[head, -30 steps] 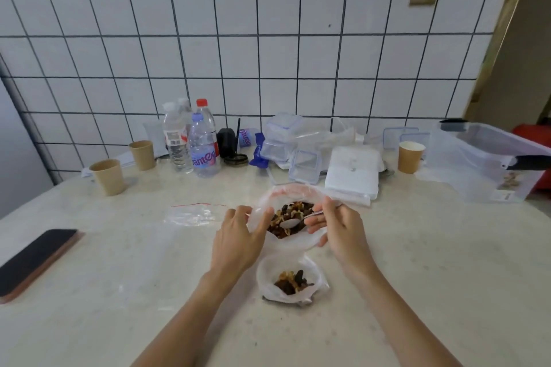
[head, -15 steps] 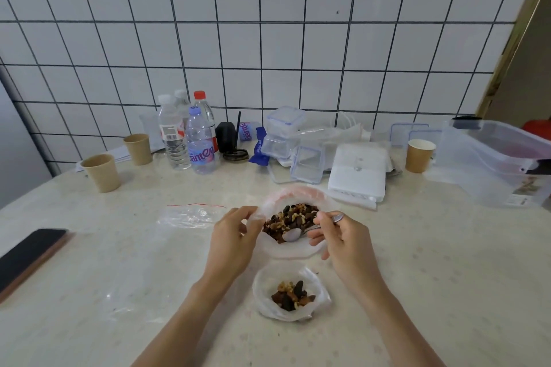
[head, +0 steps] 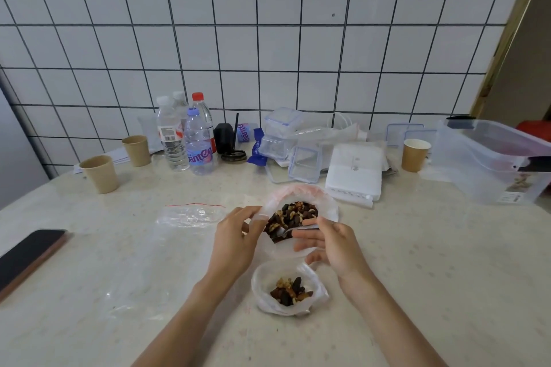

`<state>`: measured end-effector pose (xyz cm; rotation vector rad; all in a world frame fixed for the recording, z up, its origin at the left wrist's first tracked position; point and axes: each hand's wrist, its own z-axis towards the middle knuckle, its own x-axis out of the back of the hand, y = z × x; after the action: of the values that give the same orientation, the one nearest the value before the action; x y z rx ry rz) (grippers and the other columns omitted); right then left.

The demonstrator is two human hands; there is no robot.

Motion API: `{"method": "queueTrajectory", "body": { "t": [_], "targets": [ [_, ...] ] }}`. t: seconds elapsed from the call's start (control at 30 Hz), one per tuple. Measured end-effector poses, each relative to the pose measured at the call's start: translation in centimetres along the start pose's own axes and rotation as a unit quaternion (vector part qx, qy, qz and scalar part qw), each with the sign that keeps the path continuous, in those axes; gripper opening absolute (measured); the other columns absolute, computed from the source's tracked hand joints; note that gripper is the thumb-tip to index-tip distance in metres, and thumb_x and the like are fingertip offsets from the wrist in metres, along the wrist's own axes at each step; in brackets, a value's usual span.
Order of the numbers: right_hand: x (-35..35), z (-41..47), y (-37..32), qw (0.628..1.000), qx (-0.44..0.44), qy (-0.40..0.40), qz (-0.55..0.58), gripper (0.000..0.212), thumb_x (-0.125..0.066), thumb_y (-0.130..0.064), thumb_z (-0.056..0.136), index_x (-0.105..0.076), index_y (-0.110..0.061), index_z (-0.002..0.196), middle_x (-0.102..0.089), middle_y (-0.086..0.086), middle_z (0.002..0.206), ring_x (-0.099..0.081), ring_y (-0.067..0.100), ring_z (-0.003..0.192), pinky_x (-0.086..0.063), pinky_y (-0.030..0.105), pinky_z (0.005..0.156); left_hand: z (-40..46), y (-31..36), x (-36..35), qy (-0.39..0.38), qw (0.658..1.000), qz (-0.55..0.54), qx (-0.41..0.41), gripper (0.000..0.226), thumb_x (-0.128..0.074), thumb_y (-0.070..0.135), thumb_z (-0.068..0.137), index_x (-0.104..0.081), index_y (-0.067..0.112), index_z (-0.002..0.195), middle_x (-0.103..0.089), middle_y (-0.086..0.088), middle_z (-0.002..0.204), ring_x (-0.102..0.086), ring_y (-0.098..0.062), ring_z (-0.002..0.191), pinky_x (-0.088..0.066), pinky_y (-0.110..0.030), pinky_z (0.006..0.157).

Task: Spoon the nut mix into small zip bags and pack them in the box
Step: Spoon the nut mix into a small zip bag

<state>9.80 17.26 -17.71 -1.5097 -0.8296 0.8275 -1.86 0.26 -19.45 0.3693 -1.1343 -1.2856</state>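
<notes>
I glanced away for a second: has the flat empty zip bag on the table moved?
No. The empty zip bag lies where it did, left of the left hand, in line with the bottles; only the camera shifted.

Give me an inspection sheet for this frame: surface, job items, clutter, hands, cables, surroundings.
Surface: pale marble-look table, a few crumbs near the front.
Job's things: big bag of nut mix open; small zip bag in front of it, open, partly filled; spoon in the mix; empty zip bag lying flat to the left; clear box far right.
Clutter: water bottles, three paper cups, small lidded containers, white stack, phone at the left edge.
Hands: left hand pinches the big bag's rim; right hand holds the spoon.
Cables: nothing seen.
Surroundings: white tiled wall, door frame on the right.
</notes>
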Motion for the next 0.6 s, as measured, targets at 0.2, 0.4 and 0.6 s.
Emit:
{"method": "queueTrajectory", "body": {
  "t": [0.2,0.4,0.6],
  "targets": [
    [-0.5,-0.1,0.2,0.997,-0.041,-0.024,0.058,0.036,-0.039,-0.029,0.112,-0.067,-0.005,0.114,-0.080,0.006,0.103,-0.063,0.019,0.051,-0.050,0.027,0.043,0.1,-0.1,0.1,0.006,1.000,-0.011,0.007,0.017,-0.067,0.025,0.099,-0.076,0.026,0.114,-0.067,0.020,0.099,-0.058,0.009,0.088,-0.040,-0.004,0.071],
    [0.0,0.2,0.6,0.993,-0.044,-0.002,0.107,0.037,-0.039,-0.025,0.110,-0.066,0.000,0.115,-0.080,0.013,0.103,-0.063,0.024,0.050,-0.049,0.030,0.042,0.1,0.2,0.3,0.022,0.999,-0.016,0.020,0.013,-0.067,0.034,0.098,-0.071,0.036,0.110,-0.067,0.021,0.099,-0.059,0.008,0.087,-0.042,-0.004,0.071],
    [0.9,-0.1,0.4,0.995,-0.014,0.038,0.091,0.040,-0.036,-0.025,0.111,-0.067,0.001,0.113,-0.079,0.016,0.101,-0.065,0.030,0.051,-0.053,0.033,0.045,-0.2,0.9,1.2,0.023,0.999,0.008,0.040,0.030,-0.079,0.044,0.086,-0.063,0.043,0.112,-0.062,0.025,0.106,-0.060,0.011,0.089,-0.044,-0.003,0.069]
  ]
}}
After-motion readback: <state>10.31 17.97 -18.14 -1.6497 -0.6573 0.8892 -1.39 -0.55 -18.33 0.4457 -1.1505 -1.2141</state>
